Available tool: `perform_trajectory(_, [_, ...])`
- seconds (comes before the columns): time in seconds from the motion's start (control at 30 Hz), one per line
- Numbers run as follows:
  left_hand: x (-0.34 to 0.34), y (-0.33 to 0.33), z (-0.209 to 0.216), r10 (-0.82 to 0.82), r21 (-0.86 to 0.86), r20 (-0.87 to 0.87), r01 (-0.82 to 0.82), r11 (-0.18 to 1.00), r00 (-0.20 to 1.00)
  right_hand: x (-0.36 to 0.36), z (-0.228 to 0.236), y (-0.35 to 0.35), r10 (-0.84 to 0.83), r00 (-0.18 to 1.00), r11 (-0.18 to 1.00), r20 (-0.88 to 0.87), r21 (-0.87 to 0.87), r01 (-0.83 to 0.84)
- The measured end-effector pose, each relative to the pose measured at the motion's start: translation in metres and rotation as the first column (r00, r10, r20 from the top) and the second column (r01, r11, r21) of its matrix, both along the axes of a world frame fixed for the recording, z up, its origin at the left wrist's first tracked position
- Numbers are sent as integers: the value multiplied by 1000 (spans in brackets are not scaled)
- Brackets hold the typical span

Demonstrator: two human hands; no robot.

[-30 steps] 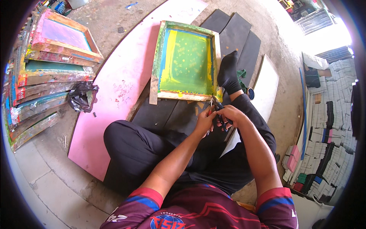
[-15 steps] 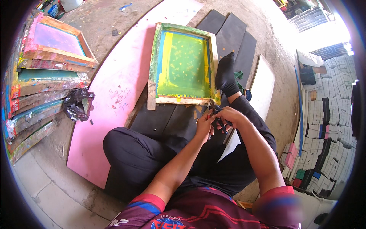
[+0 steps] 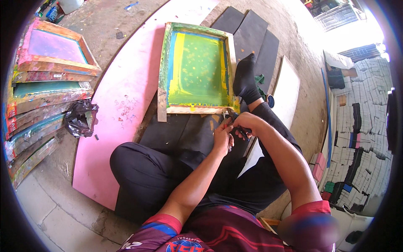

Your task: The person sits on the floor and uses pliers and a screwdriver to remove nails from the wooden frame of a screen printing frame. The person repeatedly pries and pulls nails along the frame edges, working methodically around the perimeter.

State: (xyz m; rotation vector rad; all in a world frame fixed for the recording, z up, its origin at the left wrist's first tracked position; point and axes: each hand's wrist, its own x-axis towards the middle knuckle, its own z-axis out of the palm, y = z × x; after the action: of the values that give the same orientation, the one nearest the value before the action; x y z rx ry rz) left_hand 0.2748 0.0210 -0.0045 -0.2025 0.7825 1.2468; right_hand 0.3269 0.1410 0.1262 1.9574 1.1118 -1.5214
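Observation:
A wooden screen-printing frame [image 3: 196,110] with green and yellow mesh lies in front of me, close to my stretched-out foot [image 3: 247,80]. At its near right corner, my right hand [image 3: 248,122] is closed on dark-handled pliers [image 3: 232,113], their jaws beside the wood. My left hand [image 3: 221,136] is closed on a thin tool [image 3: 225,122] with a metal tip and some red on it, like a screwdriver; most of it is hidden in the fingers. Both hands are close together, and whether the pliers' jaws grip anything is too small to tell.
Under the frame lie black boards [image 3: 163,132] and a long pink sheet [image 3: 98,168]. Used printing frames [image 3: 46,107] are stacked at the left, next to a black plastic bag [image 3: 79,119]. A white board [image 3: 285,90], a small round container [image 3: 270,101] and stacked white pieces [image 3: 357,130] are at the right.
The whole view has shifted slightly, so the frame and hands sit a little further left. Both hands keep their tools at the frame's corner, with little other change.

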Motion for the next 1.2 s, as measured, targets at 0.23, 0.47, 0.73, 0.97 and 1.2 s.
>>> perform_trajectory(0.23, [-22,2,4,-98,-131,-157,78,988,983,4,-24,-39,20,999,989,42,144,-26])
perform_trajectory(0.47, [-14,-1,-27,-154,-91,-461,126,988,874,14,-71,-93,62,984,832,167,535,-143])
perform_trajectory(0.73, [-29,-9,-4,-231,-139,-626,184,973,745,39,-132,-115,-10,994,708,-112,701,86])
perform_trajectory(0.97, [-29,-4,-9,-220,-82,-627,218,973,747,67,-98,-86,-156,879,927,-451,240,288])
perform_trajectory(1.2, [-13,-4,-25,-91,59,-589,155,986,803,70,-58,-49,-325,789,943,-521,-113,314])
